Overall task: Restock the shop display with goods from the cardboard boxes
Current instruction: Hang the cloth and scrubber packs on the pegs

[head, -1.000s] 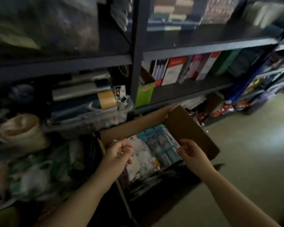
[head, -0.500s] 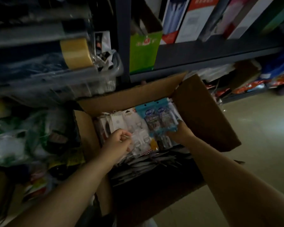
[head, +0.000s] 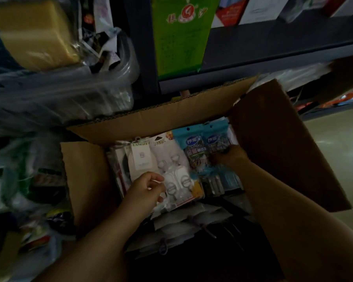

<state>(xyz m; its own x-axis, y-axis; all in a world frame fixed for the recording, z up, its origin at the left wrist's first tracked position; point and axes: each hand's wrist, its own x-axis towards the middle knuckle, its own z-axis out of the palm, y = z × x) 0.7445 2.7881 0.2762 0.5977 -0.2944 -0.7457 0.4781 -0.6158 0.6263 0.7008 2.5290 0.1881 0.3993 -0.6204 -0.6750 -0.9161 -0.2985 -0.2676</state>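
Inside cardboard box (head: 171, 119): blue packets (head: 194, 147), right hand (head: 230, 157) seemingly gripping one.

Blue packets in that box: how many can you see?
2. One blue packet stands at the back of the box; the second is just right of it, by the right hand. More may be hidden behind or beneath.

Open cardboard box (head: 192, 117) stands on the floor below a dark shelf (head: 273, 45), flaps raised. Inside: white hook packs (head: 177, 176) and blue packets (head: 194, 147). Left hand (head: 146, 188), fingers curled, rests over the hook packs. Right hand (head: 231, 156) reaches among the blue packets; grip unclear.
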